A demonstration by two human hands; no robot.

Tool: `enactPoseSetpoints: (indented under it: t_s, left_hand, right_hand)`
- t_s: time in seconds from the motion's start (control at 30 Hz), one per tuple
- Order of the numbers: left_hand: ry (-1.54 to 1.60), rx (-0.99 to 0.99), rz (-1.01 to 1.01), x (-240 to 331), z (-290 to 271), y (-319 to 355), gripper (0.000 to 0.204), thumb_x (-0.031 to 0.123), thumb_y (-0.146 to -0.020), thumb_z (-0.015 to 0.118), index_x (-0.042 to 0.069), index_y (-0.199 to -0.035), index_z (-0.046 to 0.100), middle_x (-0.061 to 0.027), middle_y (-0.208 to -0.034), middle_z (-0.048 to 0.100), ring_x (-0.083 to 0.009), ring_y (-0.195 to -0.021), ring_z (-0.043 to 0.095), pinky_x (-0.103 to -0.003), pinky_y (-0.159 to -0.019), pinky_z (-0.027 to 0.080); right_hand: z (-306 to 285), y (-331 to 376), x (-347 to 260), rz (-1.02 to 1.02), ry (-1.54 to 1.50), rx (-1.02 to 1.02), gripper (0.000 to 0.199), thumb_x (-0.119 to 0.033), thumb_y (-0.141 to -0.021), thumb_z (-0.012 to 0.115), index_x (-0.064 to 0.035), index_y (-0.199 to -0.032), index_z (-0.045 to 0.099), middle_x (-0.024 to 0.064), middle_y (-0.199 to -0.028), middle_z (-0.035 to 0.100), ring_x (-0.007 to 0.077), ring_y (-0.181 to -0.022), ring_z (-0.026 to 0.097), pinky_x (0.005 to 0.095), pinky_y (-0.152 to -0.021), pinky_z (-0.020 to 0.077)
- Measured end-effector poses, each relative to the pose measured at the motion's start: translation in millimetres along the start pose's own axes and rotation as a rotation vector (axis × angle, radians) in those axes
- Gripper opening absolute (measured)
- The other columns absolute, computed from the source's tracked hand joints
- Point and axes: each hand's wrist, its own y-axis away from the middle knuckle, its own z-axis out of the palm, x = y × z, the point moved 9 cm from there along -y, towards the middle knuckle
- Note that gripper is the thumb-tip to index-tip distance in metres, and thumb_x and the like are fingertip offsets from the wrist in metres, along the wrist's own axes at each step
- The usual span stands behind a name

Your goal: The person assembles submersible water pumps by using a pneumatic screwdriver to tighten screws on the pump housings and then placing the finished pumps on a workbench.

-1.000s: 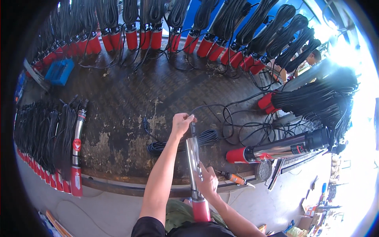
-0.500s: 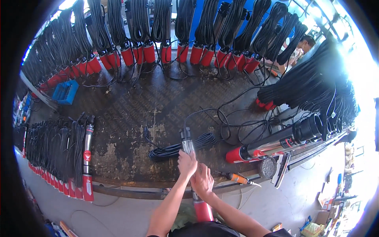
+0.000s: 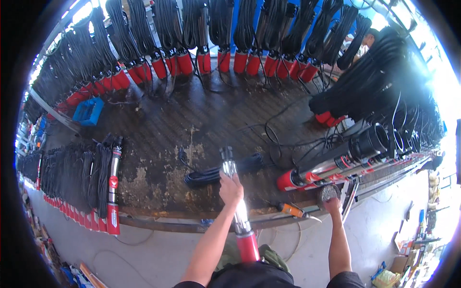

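Note:
My left hand (image 3: pixel 231 190) is closed round the upper part of a shiny steel pump cylinder (image 3: pixel 241 218). The cylinder leans toward me, its dark fitted top over the table and its red end near my lap. Off to the right, my right hand (image 3: pixel 332 205) grips the near edge of a grey speckled round pad (image 3: pixel 329 193); its fingertips are mostly hidden. A coil of black cable (image 3: pixel 204 178) lies on the table just behind the steel cylinder. Between the two hands, an orange-handled tool (image 3: pixel 292 210) rests at the table edge.
Red-ended pumps with hanging black cables (image 3: pixel 185 62) line the back. More pumps lie at the left (image 3: pixel 113 192) and right (image 3: pixel 331 165). A blue plastic basket (image 3: pixel 88 112) stands far left. Loose cable (image 3: pixel 273 137) crosses the worn dark table (image 3: pixel 163 120). Another person (image 3: pixel 369 39) is at back right.
My right hand has left the steel cylinder and moved right to the grey round pad. My left hand still holds the cylinder. The view has shifted slightly.

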Motion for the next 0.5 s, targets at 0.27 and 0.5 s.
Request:
enactPoseSetpoints:
  t_s: [0.27, 0.5]
  left_hand:
    - [-0.010, 0.024, 0.013, -4, -2, -3, 0.067, 0.041, -0.102, 0.048, -0.007, -0.145, 0.031, -0.0303, -0.114, 0.062, -0.0478, -0.093, 0.067, -0.054, -0.081, 0.054]
    - [-0.003, -0.015, -0.037, 1, 0, -1, 0.067, 0.042, -0.101, 0.049, -0.005, -0.145, 0.031, -0.0304, -0.116, 0.062, -0.0486, -0.098, 0.066, -0.055, -0.087, 0.053]
  right_hand:
    - [-24, -5, -21, -0.089, -0.249, 0.064, 0.022, -0.032, -0.070, 0.076, -0.0111, -0.076, 0.079, 0.0127, -0.074, 0.073, 0.0322, -0.071, 0.072, 0.0427, -0.071, 0.0581]
    - [-35, -5, -29, -0.083, -0.268, 0.000, 0.021, -0.029, -0.073, 0.074, -0.0106, -0.081, 0.080, 0.0118, -0.072, 0.073, 0.0273, -0.063, 0.071, 0.0390, -0.065, 0.0572]
